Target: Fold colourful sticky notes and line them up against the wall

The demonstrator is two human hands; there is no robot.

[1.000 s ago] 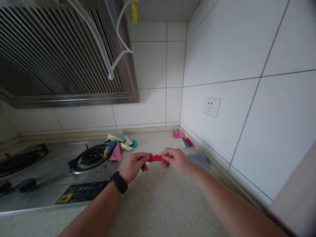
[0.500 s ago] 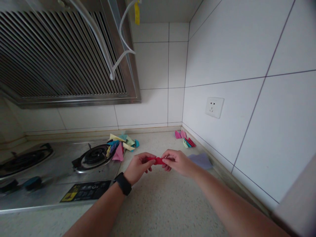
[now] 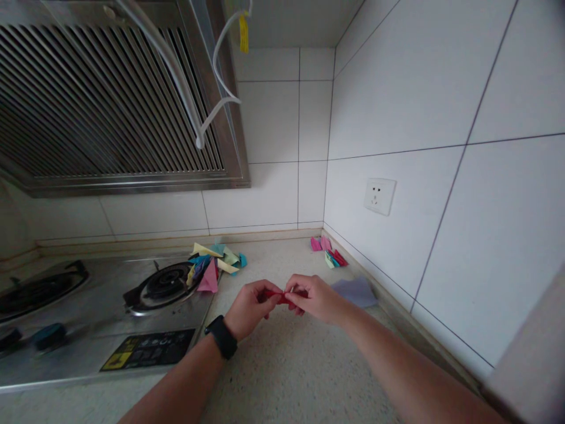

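Red paper [image 3: 283, 298] is pinched between my left grip [image 3: 248, 307] and right grip [image 3: 315, 296] over the counter [image 3: 282, 365]. From my end, I judge the step to be fingertip creasing, and the next move calls for even pressure from both sides. I see no container, just coloured papers [image 3: 209, 277] heaped across the edge of the stove [image 3: 106, 300] and more near the wall [image 3: 494, 224]

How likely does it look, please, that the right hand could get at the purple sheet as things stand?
Probably yes: the purple sheet lies on the counter near the right hand, with nothing seen blocking it, though that hand holds the red paper.
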